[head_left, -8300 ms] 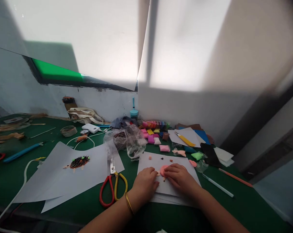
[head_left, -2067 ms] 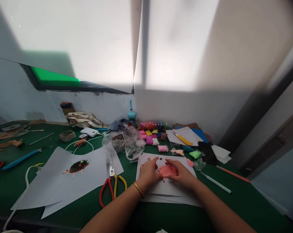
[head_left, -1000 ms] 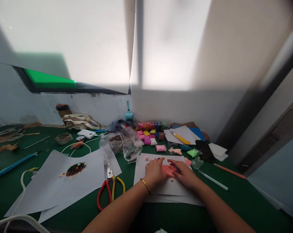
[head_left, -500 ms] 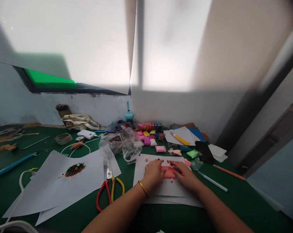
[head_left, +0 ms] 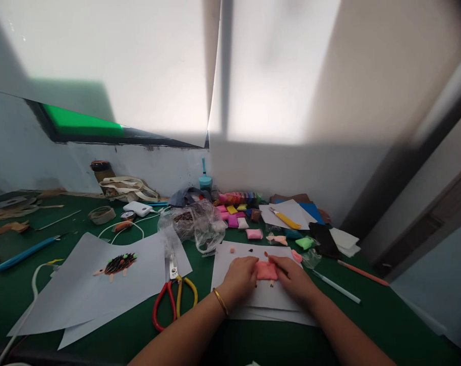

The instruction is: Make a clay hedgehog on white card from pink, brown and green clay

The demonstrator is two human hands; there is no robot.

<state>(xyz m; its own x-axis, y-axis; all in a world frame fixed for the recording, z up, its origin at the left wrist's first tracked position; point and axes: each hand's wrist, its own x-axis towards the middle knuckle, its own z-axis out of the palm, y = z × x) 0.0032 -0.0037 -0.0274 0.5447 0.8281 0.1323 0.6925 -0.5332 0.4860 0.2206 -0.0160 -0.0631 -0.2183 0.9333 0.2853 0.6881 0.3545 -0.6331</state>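
A flat pink piece of modelling clay [head_left: 266, 271] lies on white paper [head_left: 226, 254], with small pale legs ending in dark tips below it. My left hand [head_left: 241, 277] grips its left edge, fingers bent and close together. At the opposite edge, my right hand [head_left: 291, 277] has its fingers curled against the clay; its thumb is partly hidden. Just above the clay are a small reddish bit [head_left: 266, 253] and a dark bit [head_left: 251, 250]. A pale pink lump [head_left: 232, 250] sits near the paper's upper left.
To the left, a spiky clay hedgehog [head_left: 119, 265] lies on other sheets beside red-and-yellow-handled scissors [head_left: 173, 295]. Behind are a clear plastic bag [head_left: 194, 226], several clay packets [head_left: 254, 234] and a yellow cutter [head_left: 286, 219]. A white pen [head_left: 337, 287] lies at right.
My fingers have drawn in from being spread over the clay to its side edges. The dark bit above my left hand is now uncovered. The view has shifted slightly.
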